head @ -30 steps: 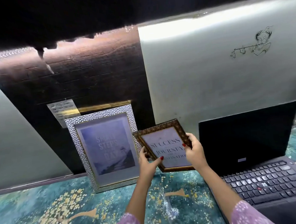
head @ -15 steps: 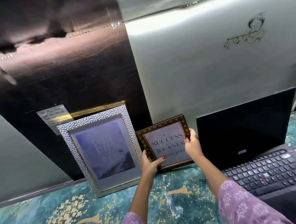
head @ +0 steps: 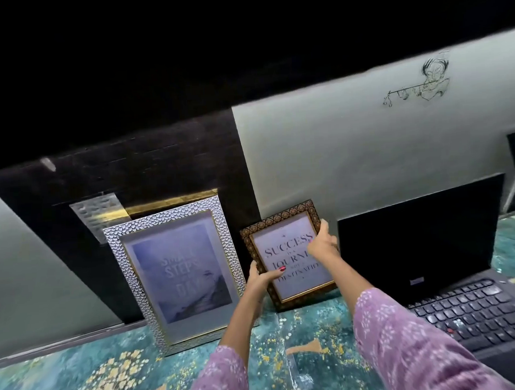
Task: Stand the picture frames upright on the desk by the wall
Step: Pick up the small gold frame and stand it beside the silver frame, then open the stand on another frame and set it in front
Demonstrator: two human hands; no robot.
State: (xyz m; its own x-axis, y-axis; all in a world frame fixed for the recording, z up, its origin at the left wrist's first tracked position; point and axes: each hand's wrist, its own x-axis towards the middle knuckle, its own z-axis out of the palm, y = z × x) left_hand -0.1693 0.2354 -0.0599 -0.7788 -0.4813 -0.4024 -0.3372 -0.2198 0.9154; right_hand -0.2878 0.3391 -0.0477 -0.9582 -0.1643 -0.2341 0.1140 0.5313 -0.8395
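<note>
Between silver frame (head: 177, 273) and laptop (head: 425, 230), both hands' grip on brown frame (head: 286, 253), seemingly grounded.

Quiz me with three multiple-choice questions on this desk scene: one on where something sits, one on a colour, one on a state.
1. The small dark frame stands:
A. left of the silver frame
B. between the silver frame and the laptop
C. on the keyboard

2. The sleeves are:
A. purple
B. green
C. white

3. The laptop screen is:
A. showing a photo
B. folded shut
C. open and dark

Answers: B, silver frame on one side, laptop on the other; A, both sleeves are patterned purple; C, lid raised, screen black.
</note>
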